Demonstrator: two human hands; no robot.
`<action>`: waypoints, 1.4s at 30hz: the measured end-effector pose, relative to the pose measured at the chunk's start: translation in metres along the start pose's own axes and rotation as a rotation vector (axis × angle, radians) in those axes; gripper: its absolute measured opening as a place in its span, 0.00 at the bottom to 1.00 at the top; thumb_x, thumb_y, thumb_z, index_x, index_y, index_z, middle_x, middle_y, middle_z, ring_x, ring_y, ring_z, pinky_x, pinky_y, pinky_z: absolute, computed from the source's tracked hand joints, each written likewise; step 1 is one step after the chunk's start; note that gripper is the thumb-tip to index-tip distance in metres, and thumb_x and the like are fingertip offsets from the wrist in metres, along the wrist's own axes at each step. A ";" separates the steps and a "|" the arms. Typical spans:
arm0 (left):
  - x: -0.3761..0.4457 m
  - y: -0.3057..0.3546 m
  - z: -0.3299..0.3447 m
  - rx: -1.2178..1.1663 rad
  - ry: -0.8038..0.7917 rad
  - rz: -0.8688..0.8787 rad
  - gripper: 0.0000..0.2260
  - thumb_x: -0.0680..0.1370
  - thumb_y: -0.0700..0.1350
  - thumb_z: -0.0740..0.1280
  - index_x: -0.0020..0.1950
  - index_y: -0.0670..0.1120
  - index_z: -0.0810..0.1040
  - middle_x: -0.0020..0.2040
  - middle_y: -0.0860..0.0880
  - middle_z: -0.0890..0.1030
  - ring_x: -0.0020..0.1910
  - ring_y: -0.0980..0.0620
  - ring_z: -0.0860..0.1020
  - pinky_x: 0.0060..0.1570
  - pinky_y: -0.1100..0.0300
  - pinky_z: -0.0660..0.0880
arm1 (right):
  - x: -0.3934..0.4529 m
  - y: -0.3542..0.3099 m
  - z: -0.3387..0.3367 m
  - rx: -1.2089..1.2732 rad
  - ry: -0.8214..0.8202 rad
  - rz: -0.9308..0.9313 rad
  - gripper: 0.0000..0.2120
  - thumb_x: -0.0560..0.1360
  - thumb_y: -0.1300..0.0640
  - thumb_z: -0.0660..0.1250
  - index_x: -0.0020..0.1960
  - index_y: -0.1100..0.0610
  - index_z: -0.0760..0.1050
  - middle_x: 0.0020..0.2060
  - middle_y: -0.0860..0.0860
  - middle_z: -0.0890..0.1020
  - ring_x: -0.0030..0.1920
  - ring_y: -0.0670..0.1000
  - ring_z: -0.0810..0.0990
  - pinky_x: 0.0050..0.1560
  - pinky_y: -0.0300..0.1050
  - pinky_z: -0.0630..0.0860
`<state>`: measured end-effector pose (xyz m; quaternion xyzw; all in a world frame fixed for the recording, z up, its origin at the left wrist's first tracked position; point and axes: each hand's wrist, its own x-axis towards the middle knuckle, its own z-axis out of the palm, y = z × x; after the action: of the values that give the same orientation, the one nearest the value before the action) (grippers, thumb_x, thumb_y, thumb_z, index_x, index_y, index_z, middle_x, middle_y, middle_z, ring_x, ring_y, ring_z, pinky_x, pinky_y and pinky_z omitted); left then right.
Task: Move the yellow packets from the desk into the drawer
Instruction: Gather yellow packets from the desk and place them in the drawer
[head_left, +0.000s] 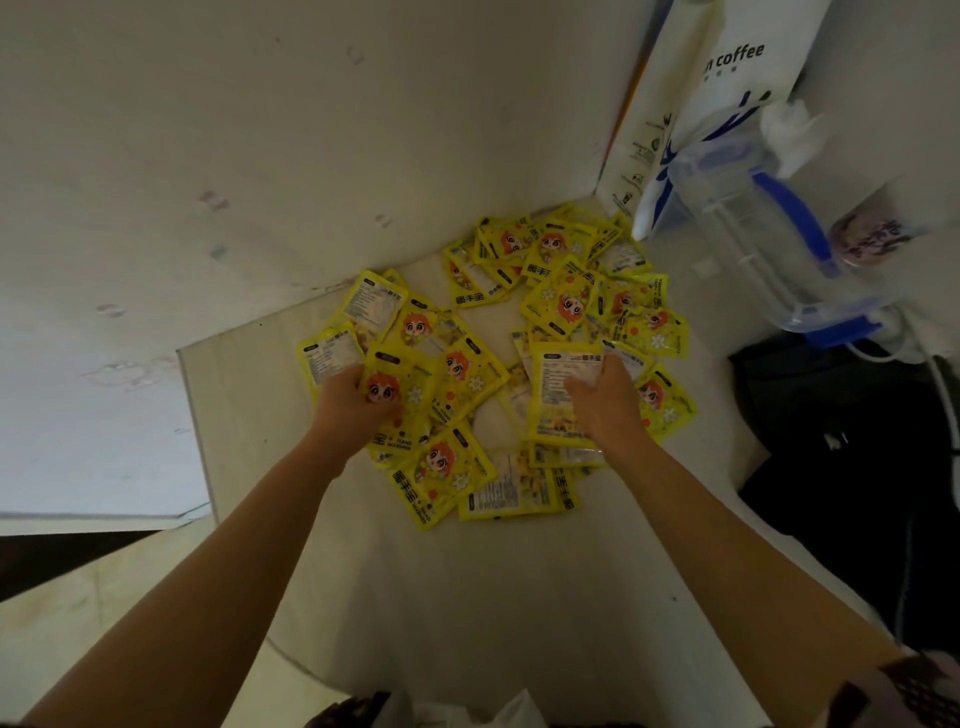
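Overhead, a pale desk (467, 597) was seen, its far edge set against a white wall (260, 130). A loose heap of yellow packets (561, 301) was spread over the far half of the desktop, from the far left corner across toward the far right corner, many overlapping, some printed face up with a cartoon figure, others showing a white label panel. All packets in view were lying on the desk; no drawer was identifiable.

The left hand (353, 402) was laid on the heap near the desk's left edge, fingers curled down onto a cartoon-faced packet (402, 387); a grip around it was suggested, though the fingertips were partly hidden. The right hand (605, 402) was placed toward the right side of the heap, with thumb and fingers closed on a label-side packet (558, 384), which was tilted up slightly above those beneath. Both forearms were extended from the near edge.

At the far right corner a white paper bag (727, 78) marked "coffee" was stood upright against the wall. Just beside it a clear plastic jug (748, 228) with a blue handle was stood, with a crumpled white tissue (789, 130) at its top. Dark fabric (857, 467) was noted along the right edge.
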<state>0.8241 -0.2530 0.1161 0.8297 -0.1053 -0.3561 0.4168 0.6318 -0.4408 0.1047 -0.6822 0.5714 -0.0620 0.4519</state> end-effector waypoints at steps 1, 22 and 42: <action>-0.005 -0.003 0.001 -0.022 -0.007 -0.012 0.16 0.69 0.33 0.74 0.52 0.47 0.79 0.44 0.48 0.82 0.40 0.52 0.81 0.39 0.57 0.79 | -0.004 0.003 -0.003 0.029 0.012 -0.004 0.23 0.77 0.56 0.65 0.70 0.61 0.64 0.64 0.58 0.73 0.63 0.61 0.74 0.61 0.56 0.74; -0.030 -0.055 0.050 0.765 -0.169 0.165 0.19 0.74 0.45 0.70 0.63 0.41 0.74 0.61 0.41 0.73 0.61 0.41 0.70 0.58 0.48 0.72 | 0.012 0.053 -0.022 -0.727 -0.340 -0.304 0.21 0.74 0.50 0.68 0.64 0.56 0.72 0.69 0.55 0.68 0.68 0.61 0.66 0.66 0.55 0.65; -0.077 -0.073 0.048 0.164 -0.083 -0.028 0.13 0.73 0.39 0.71 0.56 0.47 0.75 0.49 0.48 0.81 0.47 0.49 0.80 0.43 0.56 0.77 | -0.028 0.058 -0.033 -0.658 -0.277 -0.397 0.17 0.78 0.53 0.63 0.63 0.61 0.68 0.63 0.57 0.69 0.59 0.58 0.73 0.55 0.52 0.72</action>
<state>0.7273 -0.2000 0.0794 0.8469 -0.1398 -0.3861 0.3379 0.5602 -0.4316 0.0962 -0.8893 0.3517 0.1303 0.2616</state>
